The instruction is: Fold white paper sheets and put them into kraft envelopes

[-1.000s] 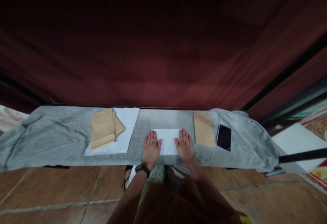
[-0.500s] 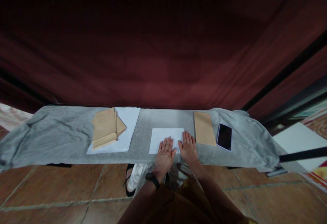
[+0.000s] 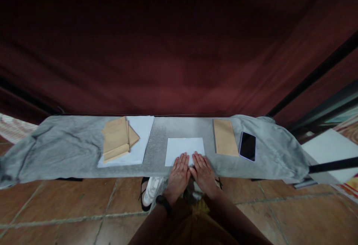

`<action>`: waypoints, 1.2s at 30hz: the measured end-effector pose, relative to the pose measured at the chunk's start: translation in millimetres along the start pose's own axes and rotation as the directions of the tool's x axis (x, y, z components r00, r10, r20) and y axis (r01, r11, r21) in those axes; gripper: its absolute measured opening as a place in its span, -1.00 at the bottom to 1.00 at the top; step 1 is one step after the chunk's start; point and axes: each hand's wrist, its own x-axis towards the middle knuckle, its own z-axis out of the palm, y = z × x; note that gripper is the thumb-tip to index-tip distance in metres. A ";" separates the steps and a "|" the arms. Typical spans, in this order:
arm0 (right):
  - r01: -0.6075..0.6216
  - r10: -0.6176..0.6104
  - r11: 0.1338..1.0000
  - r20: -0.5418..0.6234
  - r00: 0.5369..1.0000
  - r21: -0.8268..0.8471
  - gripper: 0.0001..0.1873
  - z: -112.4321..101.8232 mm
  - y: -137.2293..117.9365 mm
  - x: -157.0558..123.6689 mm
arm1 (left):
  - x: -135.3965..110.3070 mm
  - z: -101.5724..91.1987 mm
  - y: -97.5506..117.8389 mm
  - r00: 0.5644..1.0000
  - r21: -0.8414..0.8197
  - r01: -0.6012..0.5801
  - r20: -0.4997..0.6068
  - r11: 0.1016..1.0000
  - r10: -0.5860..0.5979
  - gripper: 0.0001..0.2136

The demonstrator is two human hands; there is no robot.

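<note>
A white folded sheet (image 3: pixel 184 148) lies on the grey cloth-covered bench (image 3: pixel 67 151) in front of me. My left hand (image 3: pixel 179 174) and my right hand (image 3: pixel 203 173) lie flat side by side, fingers stretched out, with their fingertips on the sheet's near edge. Both hands hold nothing. A black watch sits on my left wrist.
A stack of brown envelopes (image 3: pixel 117 138) rests on white paper (image 3: pixel 141 133) to the left. To the right lie one brown envelope (image 3: pixel 225 137) and a dark phone (image 3: pixel 247 146). A dark red curtain (image 3: pixel 179 51) hangs behind the bench. Tiled floor lies below.
My hands came together from the sheet's two sides and slid back toward me, to its near edge. The camera view shifted slightly.
</note>
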 end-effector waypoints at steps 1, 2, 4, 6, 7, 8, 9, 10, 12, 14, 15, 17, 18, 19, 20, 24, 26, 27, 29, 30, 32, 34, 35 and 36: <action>0.005 -0.005 1.000 0.013 1.000 -0.001 -0.41 -2.9 2.8 -1.4 | -0.7 -1.7 -0.8 1.000 -0.027 0.008 0.009 1.000 -0.008 -0.43; 0.010 -0.010 1.000 0.025 1.000 -0.002 -0.42 -5.4 5.3 -2.5 | 0.2 -3.1 -1.8 1.000 -0.053 0.018 0.021 0.998 -0.017 -0.45; 0.014 -0.014 1.000 0.049 0.999 -0.005 -0.45 -9.0 8.5 -3.6 | 7.6 -4.7 -4.4 0.998 -0.099 0.032 0.051 0.995 -0.027 -0.48; 0.007 -0.006 1.000 0.075 0.997 -0.010 -0.48 -11.1 9.2 -3.8 | 21.2 -4.8 -7.9 0.996 -0.126 0.037 0.082 0.991 -0.027 -0.49; 0.004 -0.003 1.000 0.088 0.996 -0.011 -0.49 -12.0 8.8 -3.6 | 29.4 -4.3 -10.0 0.995 -0.130 0.041 0.095 0.991 -0.029 -0.49; 0.003 -0.002 1.000 0.101 0.995 -0.008 -0.50 -12.9 8.3 -3.3 | 37.9 -3.5 -12.4 0.994 -0.128 0.047 0.107 0.991 -0.033 -0.48; 0.004 -0.004 1.000 0.113 0.994 -0.003 -0.50 -13.9 7.7 -3.0 | 46.5 -2.4 -15.1 0.992 -0.121 0.055 0.118 0.991 -0.041 -0.48; 0.009 -0.010 1.000 0.122 0.993 0.005 -0.50 -15.0 7.1 -2.6 | 54.7 -1.1 -18.1 0.991 -0.113 0.062 0.126 0.992 -0.048 -0.47; 0.018 -0.021 1.000 0.131 0.991 0.020 -0.49 -17.5 6.3 -2.0 | 69.4 2.2 -24.6 0.990 -0.099 0.063 0.134 0.993 -0.049 -0.46; 0.023 -0.026 0.999 0.131 0.991 0.031 -0.49 -19.9 6.3 -1.8 | 81.1 5.8 -30.9 0.990 -0.091 0.057 0.135 0.994 -0.044 -0.46; 0.026 -0.030 0.999 0.129 0.991 0.034 -0.49 -20.8 6.5 -1.8 | 85.8 7.6 -33.7 0.990 -0.089 0.055 0.133 0.994 -0.043 -0.46; 0.037 -0.041 0.999 0.122 0.992 0.037 -0.49 -21.7 7.4 -1.9 | 92.5 10.4 -37.5 0.992 -0.088 0.052 0.123 0.995 -0.041 -0.45; 0.046 -0.050 0.998 0.118 0.992 0.038 -0.49 -21.6 7.9 -2.0 | 94.4 11.4 -38.4 0.992 -0.088 0.050 0.116 0.995 -0.040 -0.45; 0.054 -0.058 0.998 0.114 0.992 0.038 -0.49 -21.2 8.4 -2.0 | 95.0 12.0 -38.6 0.993 -0.088 0.046 0.111 0.995 -0.036 -0.45; 0.058 -0.061 0.998 0.109 0.992 0.036 -0.49 -20.3 8.8 -2.1 | 94.3 12.2 -38.1 0.994 -0.085 0.043 0.108 0.995 -0.034 -0.44; 0.049 -0.051 0.998 0.077 0.996 0.029 -0.46 -14.1 8.8 -3.6 | 78.3 7.6 -33.2 0.993 -0.068 0.012 0.117 0.998 -0.004 -0.42; 0.044 -0.045 0.999 0.058 0.997 0.029 -0.45 -10.4 8.9 -5.5 | 64.2 1.8 -32.0 0.991 -0.077 -0.049 0.124 0.996 0.058 -0.41; 0.038 -0.040 0.999 0.050 0.998 0.030 -0.45 -8.7 9.3 -6.5 | 56.6 -1.9 -32.0 0.987 -0.087 -0.087 0.125 0.992 0.097 -0.41; 0.022 -0.023 0.999 0.041 0.999 0.039 -0.46 -5.9 11.1 -7.4 | 41.2 -9.5 -32.5 0.979 -0.109 -0.153 0.121 0.982 0.165 -0.41; 0.015 -0.017 0.999 0.041 0.999 0.047 -0.46 -4.7 12.5 -6.7 | 33.9 -13.1 -32.7 0.975 -0.118 -0.176 0.117 0.977 0.190 -0.41; 0.007 -0.010 0.997 0.044 0.999 0.074 -0.45 -2.8 15.4 -1.2 | 20.8 -18.7 -32.1 0.968 -0.135 -0.207 0.113 0.969 0.223 -0.41; 0.024 -0.032 0.992 0.058 0.998 0.121 -0.43 -0.9 16.9 10.8 | 10.5 -21.7 -30.0 0.963 -0.152 -0.224 0.120 0.963 0.243 -0.41; 0.044 -0.056 0.987 0.074 0.996 0.151 -0.43 0.3 16.8 19.3 | 6.5 -22.3 -28.7 0.961 -0.161 -0.224 0.125 0.961 0.245 -0.41; 0.068 -0.087 0.980 0.097 0.991 0.186 -0.43 1.8 16.0 28.9 | 3.4 -22.6 -27.3 0.961 -0.168 -0.220 0.131 0.961 0.243 -0.40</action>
